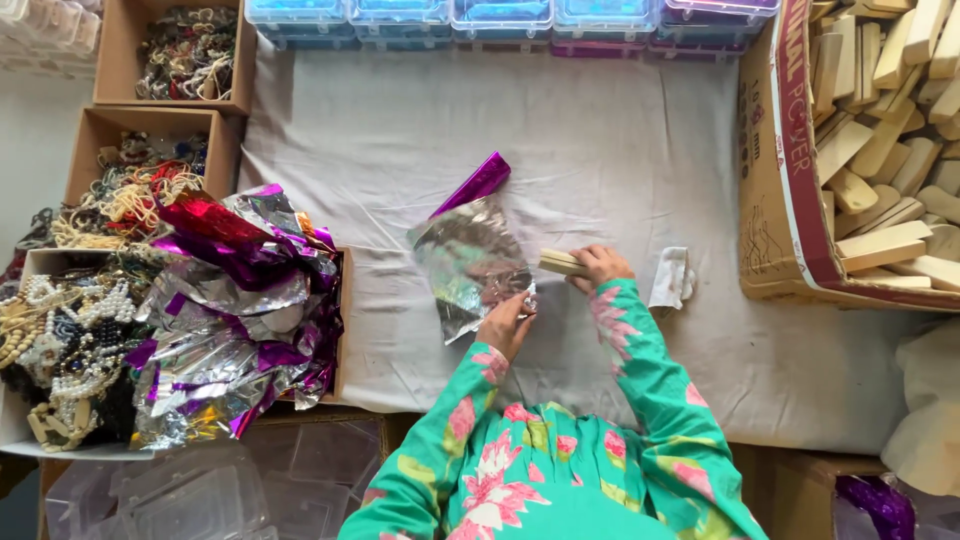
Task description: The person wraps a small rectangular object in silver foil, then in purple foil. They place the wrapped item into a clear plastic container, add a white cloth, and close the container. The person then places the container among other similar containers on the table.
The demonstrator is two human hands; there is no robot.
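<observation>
A green sleeve with pink flowers (560,470) is closest. The left hand (507,322) pinches the bottom edge of a shiny foil sheet (468,262) with closed fingers. The sheet lies on the grey cloth on the bench (620,150). The right hand (598,266) grips 1 wooden block (560,262) at the sheet's right edge. A box of wooden blocks (880,150) sits to the right.

Foil sheet (468,262) lies mid desk (620,150), wooden block (560,263) just right of it, crumpled cloth (672,278) further right. Box of foil scraps (235,320) left of the sheet, bead boxes (150,150) beyond it at far left. Plastic cases (500,18) along far edge. Carton of wooden blocks (880,150) at right.
</observation>
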